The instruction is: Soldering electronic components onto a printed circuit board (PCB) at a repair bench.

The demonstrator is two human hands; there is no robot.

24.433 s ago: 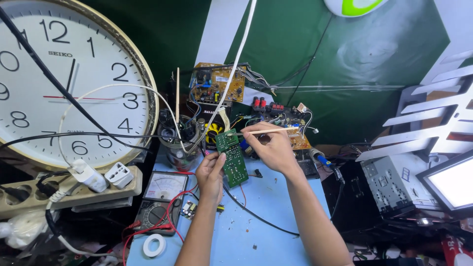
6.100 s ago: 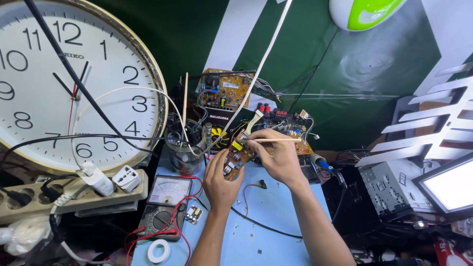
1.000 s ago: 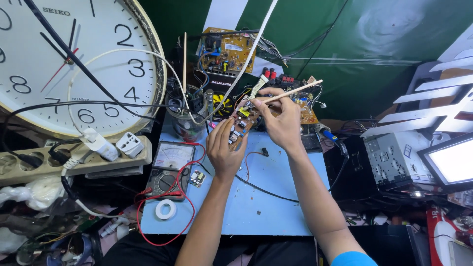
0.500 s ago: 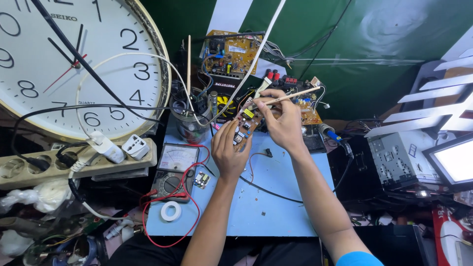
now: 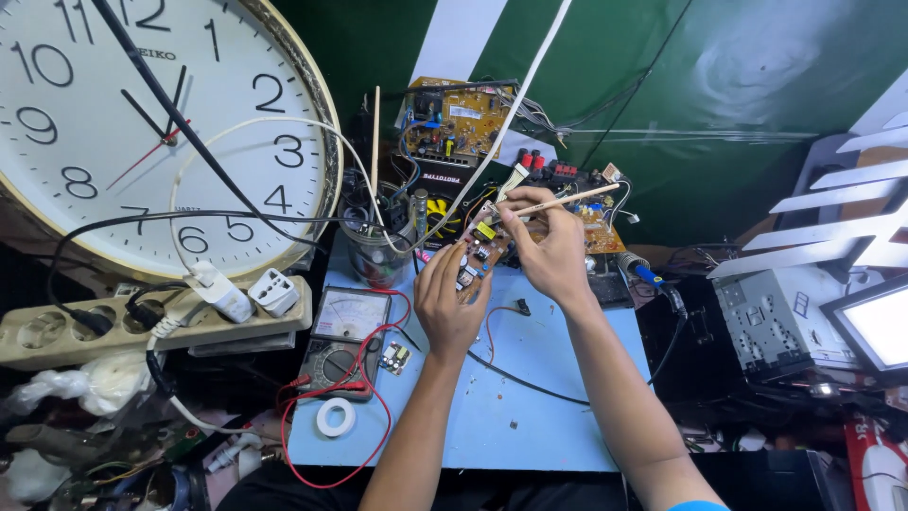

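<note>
My left hand (image 5: 448,301) holds a small brown circuit board (image 5: 476,261) upright over the blue work mat (image 5: 530,397). The component side with small parts faces up and toward me. My right hand (image 5: 549,248) grips a thin wooden-handled brush (image 5: 553,201), its handle pointing right and its tip touching the top of the board. Both forearms reach up from the bottom edge of the view.
A large wall clock (image 5: 123,123) leans at the left above a power strip (image 5: 142,317) with plugs. An analog multimeter (image 5: 342,339) with red leads, a white tape roll (image 5: 335,417) and a clear tool cup (image 5: 376,248) sit left of my hands. More circuit boards (image 5: 454,128) stand behind; a metal chassis (image 5: 776,317) sits right.
The camera has moved a little closer. My hands keep the board and brush in nearly the same pose; the brush tip works at the board's top.
</note>
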